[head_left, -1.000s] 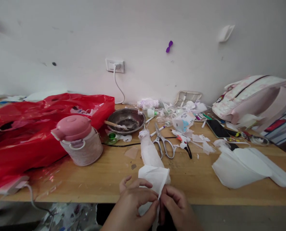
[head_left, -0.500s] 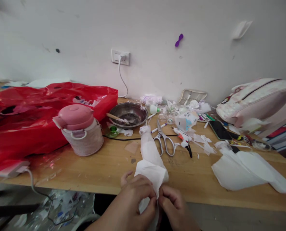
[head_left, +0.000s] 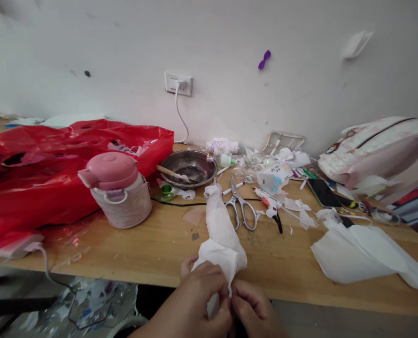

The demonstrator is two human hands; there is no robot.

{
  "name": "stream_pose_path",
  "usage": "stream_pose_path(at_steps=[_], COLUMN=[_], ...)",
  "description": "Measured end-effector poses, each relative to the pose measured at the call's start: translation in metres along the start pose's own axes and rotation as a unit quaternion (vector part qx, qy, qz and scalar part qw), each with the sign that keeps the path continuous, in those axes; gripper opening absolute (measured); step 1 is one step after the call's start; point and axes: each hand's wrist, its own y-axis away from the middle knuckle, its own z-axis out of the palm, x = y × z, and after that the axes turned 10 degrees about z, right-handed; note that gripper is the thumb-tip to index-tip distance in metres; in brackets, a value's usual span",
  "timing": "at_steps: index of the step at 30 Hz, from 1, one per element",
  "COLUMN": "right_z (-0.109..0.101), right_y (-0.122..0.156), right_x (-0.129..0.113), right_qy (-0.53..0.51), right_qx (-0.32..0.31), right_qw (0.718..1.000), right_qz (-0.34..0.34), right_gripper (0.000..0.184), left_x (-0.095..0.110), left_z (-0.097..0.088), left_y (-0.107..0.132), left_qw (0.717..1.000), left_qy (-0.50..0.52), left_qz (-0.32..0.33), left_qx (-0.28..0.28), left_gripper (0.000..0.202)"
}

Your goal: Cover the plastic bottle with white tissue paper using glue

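My left hand and my right hand meet at the front edge of the table. Both pinch a thin white sheet of paper, which looks like tissue, with thumbs and fingertips close together. Behind the sheet lies a bottle-shaped form wrapped in white paper, its narrow, crumpled end pointing away from me. How the sheet joins the wrapped form is hidden by my hands. Just right of the form are grey-handled scissors and a white glue gun.
A pink-lidded pot stands left, before a red plastic bag. A metal bowl with a wooden-handled brush sits behind. White sheets, a phone and a backpack are on the right. Scraps litter the floor.
Both hands have shifted slightly down and keep their pinch on the paper. The sheet's upper part is more creased and folded. The whole view has moved a little.
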Motion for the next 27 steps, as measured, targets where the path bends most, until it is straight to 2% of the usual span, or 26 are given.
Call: stream_pose_path(at_steps=[6, 16, 20, 27], right_z=[-0.0006, -0.0022, -0.0033, -0.0042], right_y=[0.0031, 0.0028, 0.0015, -0.0001], right_x=[-0.0010, -0.0010, 0.0006, 0.0063], right_qy=[0.013, -0.009, -0.021, 0.000], right_qx=[-0.003, 0.003, 0.026, 0.026], right_qw=[1.000, 1.000, 0.999, 1.000], right_qz=[0.017, -0.005, -0.006, -0.017], right_gripper=[0.025, 0.020, 0.025, 0.032], left_x=[-0.0017, -0.0020, -0.0029, -0.0016], left_z=[-0.0004, 0.0012, 0.0012, 0.0030], left_y=[0.0011, 0.0012, 0.0034, 0.0032], left_qw=[1.000, 0.999, 0.998, 0.999], left_qy=[0.008, 0.024, 0.056, 0.040], left_qz=[0.005, 0.014, 0.031, 0.029], left_qx=[0.010, -0.017, -0.023, -0.005], left_gripper=[0.014, 0.017, 0.015, 0.016])
